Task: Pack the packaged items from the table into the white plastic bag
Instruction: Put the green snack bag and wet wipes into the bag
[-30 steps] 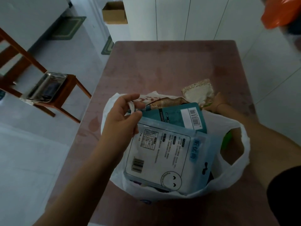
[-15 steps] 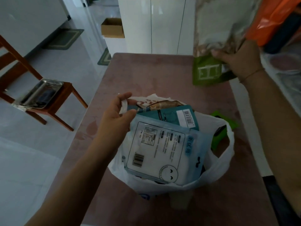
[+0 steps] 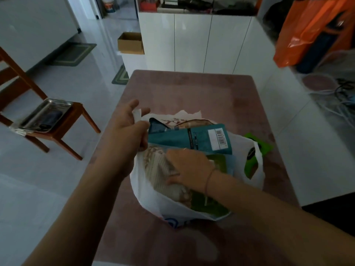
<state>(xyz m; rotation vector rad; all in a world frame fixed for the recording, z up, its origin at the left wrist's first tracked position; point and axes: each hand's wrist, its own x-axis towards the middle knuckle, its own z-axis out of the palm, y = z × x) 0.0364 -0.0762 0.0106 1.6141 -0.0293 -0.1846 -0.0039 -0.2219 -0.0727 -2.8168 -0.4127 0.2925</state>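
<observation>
Pink table (image 3: 192, 89); white bag (image 3: 148, 196) at centre. Left hand (image 3: 126, 129) pinches bag handle at 10 o'clock. Right hand (image 3: 189, 167) lies flat, fingers loosely spread, on beige packet (image 3: 159, 169) inside.

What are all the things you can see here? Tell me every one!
white plastic bag: 1, white, on the table
table: 1, pinkish brown, centre
teal packet: 1, teal, standing in the bag
beige and green packet: 1, in the bag under the right hand
green packet: 1, green, behind the bag's right handle
chair: 1, wooden, left
metal tray: 1, silver, on the chair
cardboard box: 1, brown, far floor
orange bag: 1, upper right
left hand: holds the bag's handle
right hand: presses the packet down
</observation>
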